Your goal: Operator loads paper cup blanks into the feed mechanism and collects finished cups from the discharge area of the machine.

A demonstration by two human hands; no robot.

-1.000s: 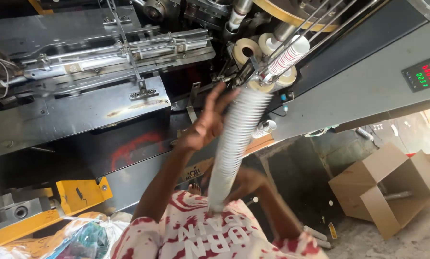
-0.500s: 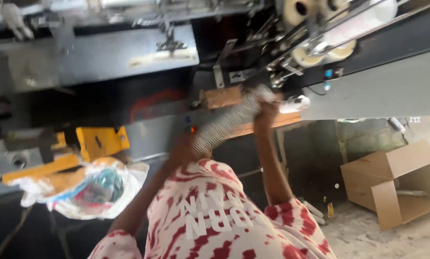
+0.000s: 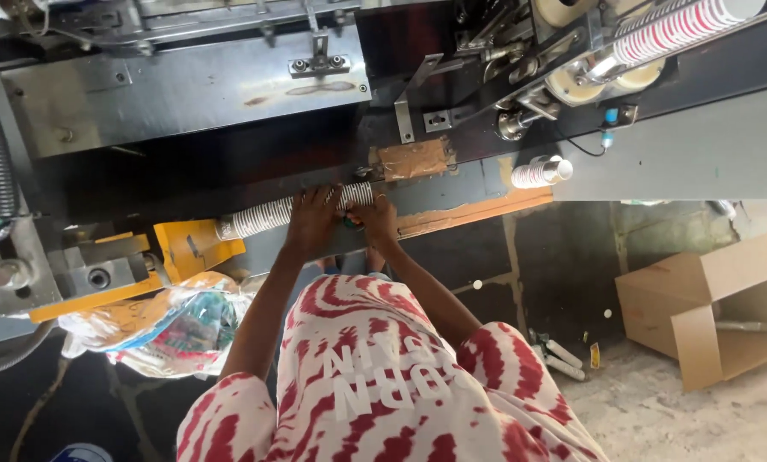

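A long stack of white paper cups point(image 3: 259, 219) lies nearly level against the dark front of a cup-making machine point(image 3: 186, 94). My left hand point(image 3: 311, 221) grips the stack close to its right end. My right hand point(image 3: 376, 219) holds that end beside it, so the two hands almost touch. Both arms reach up from my red-and-white patterned shirt point(image 3: 375, 376). The stack's left end points toward a yellow metal bracket point(image 3: 191, 246).
A short stack of cups point(image 3: 541, 171) sits on the machine's grey shelf at right, and a row of cups point(image 3: 678, 27) fills a chute at top right. An open cardboard box point(image 3: 708, 308) stands on the floor. A crumpled plastic bag point(image 3: 156, 329) lies at left.
The cup stack, earlier held steeply up toward the chute, has come down and now lies almost level. Both hands have closed on its right end. The view has tilted downward.
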